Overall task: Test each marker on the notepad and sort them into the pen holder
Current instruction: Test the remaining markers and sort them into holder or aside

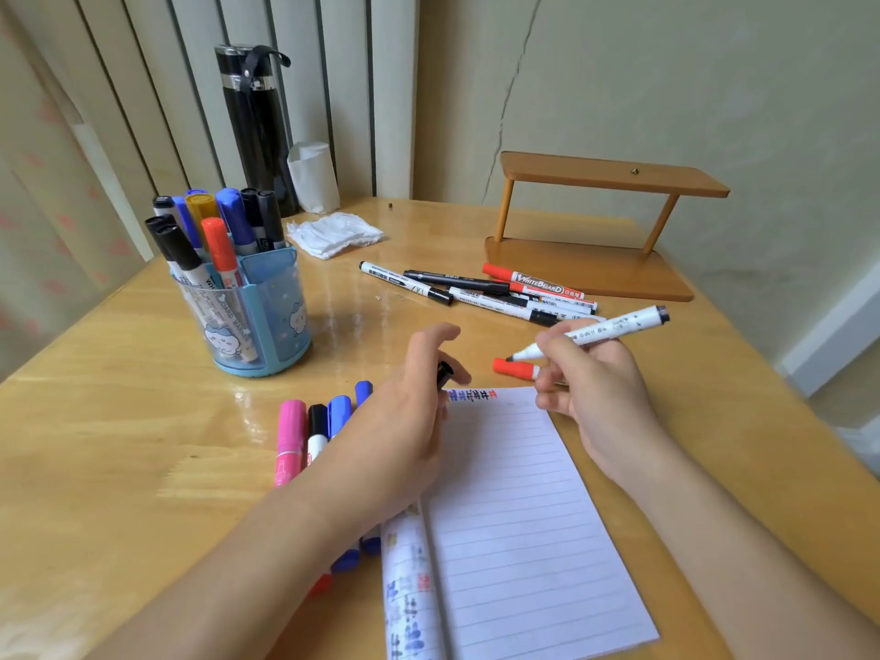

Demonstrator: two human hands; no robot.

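Observation:
My right hand (590, 388) grips an uncapped white marker (614, 331), its black tip pointing left above the top of the lined notepad (524, 516). My left hand (405, 412) pinches the marker's black cap (445, 373) at the notepad's top left corner. Small coloured test marks run along the pad's top edge. The blue pen holder (257, 316) at the left holds several markers. Pink, black and blue markers (309, 435) lie left of the pad, partly under my left arm. More markers (481, 290) lie in a heap beyond my hands. A red-capped marker (516, 369) lies beside my right hand.
A wooden two-tier stand (595, 231) sits at the back right. A black flask (257, 131), a white paper cup (314, 176) and a crumpled tissue (335, 233) are at the back. The table's right edge (771, 373) runs close to my right arm.

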